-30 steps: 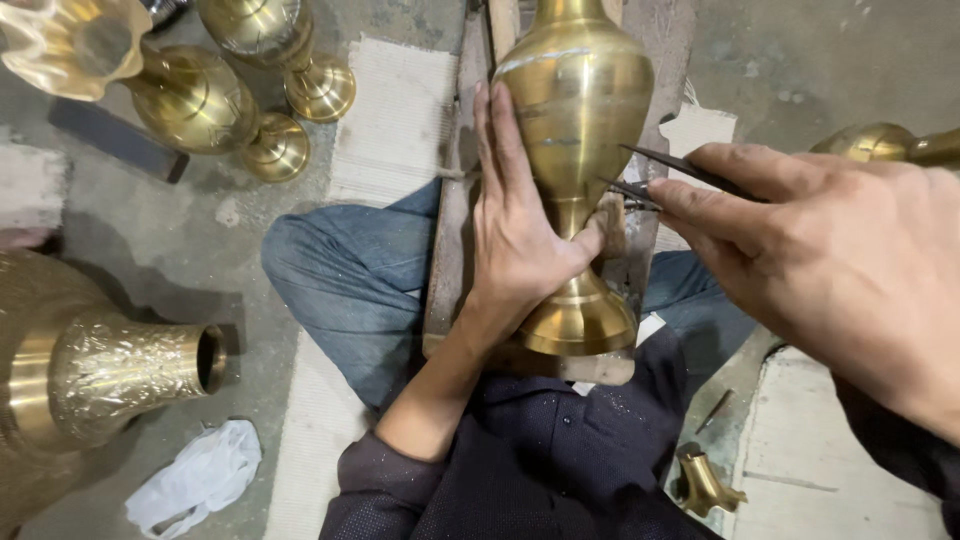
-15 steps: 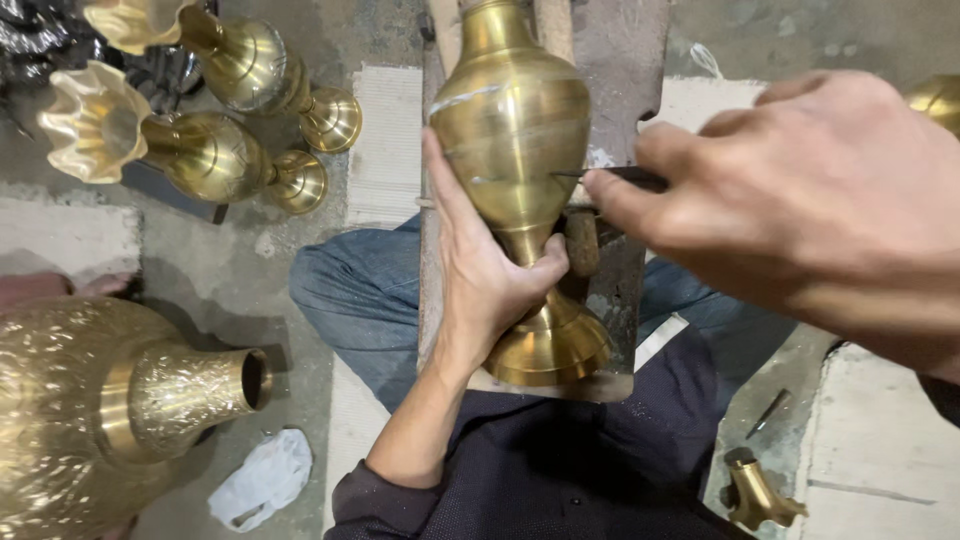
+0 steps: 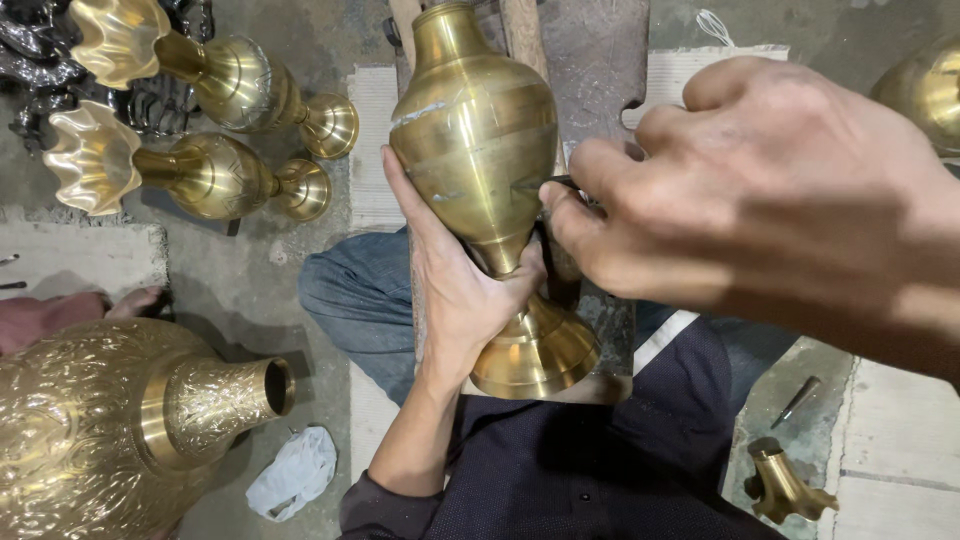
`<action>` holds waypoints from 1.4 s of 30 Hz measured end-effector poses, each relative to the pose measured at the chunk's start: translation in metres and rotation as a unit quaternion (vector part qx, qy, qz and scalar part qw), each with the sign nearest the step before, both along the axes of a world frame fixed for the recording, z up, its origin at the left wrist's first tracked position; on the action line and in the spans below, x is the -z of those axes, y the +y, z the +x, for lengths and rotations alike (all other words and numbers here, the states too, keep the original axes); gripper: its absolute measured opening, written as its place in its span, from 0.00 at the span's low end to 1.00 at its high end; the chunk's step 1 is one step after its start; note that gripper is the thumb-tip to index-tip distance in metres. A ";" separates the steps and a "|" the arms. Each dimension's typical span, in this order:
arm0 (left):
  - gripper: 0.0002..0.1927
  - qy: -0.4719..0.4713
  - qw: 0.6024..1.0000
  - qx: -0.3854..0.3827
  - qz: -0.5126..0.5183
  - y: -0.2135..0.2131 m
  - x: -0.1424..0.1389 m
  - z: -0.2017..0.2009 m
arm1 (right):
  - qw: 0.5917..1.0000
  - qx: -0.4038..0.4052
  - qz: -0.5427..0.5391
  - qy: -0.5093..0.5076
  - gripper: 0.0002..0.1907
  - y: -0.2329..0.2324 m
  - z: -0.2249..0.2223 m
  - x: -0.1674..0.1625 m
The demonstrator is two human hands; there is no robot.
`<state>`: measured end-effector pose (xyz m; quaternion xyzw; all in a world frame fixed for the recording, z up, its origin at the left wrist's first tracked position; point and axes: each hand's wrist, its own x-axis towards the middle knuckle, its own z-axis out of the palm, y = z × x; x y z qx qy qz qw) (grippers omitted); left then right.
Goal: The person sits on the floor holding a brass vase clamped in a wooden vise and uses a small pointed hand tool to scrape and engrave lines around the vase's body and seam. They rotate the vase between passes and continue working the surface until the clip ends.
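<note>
A plain brass vase (image 3: 480, 150) lies along a wooden block (image 3: 600, 80) between my knees, its flared foot (image 3: 535, 350) toward me. My left hand (image 3: 455, 285) wraps around the vase's narrow stem and lower body from the left. My right hand (image 3: 740, 190), close to the camera, pinches a thin dark metal tool (image 3: 562, 184) whose tip touches the right side of the vase's belly. Most of the tool is hidden by my fingers.
Two fluted brass vases (image 3: 205, 75) (image 3: 185, 170) lie on the floor at upper left. A large engraved brass vase (image 3: 120, 430) lies at lower left beside a crumpled white cloth (image 3: 295, 472). A small brass part (image 3: 785, 488) and a metal punch (image 3: 797, 400) rest at lower right. Another brass piece (image 3: 925, 90) shows at the right edge.
My right hand has come closer to the vase, bringing the tool tip from the stem area up onto the belly. The view shifted down and right; my left hand keeps its grip.
</note>
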<state>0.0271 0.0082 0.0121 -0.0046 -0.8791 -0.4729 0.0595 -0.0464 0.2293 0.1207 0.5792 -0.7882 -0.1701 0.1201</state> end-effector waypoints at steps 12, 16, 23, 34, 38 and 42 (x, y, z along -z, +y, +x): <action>0.69 0.006 1.000 0.000 -0.010 0.000 0.000 0.001 | 0.996 -0.036 -0.076 0.042 0.19 0.006 0.003 0.011; 0.70 0.031 0.999 0.003 -0.024 -0.001 0.002 0.000 | 0.998 -0.032 0.013 0.055 0.19 0.002 0.002 0.009; 0.71 0.029 0.999 -0.006 -0.023 -0.002 0.004 0.001 | 0.998 0.029 0.031 0.035 0.20 -0.003 0.003 0.001; 0.69 0.073 0.997 0.004 0.038 -0.004 0.025 -0.002 | 0.894 0.232 -0.277 -0.264 0.20 0.032 0.024 0.032; 0.70 0.103 0.995 0.011 0.004 -0.010 0.030 -0.002 | 0.796 0.314 -0.378 -0.353 0.19 0.049 0.043 0.050; 0.72 0.080 0.996 0.027 0.029 -0.017 0.034 -0.007 | 0.753 0.318 -0.448 -0.363 0.24 0.054 0.068 0.061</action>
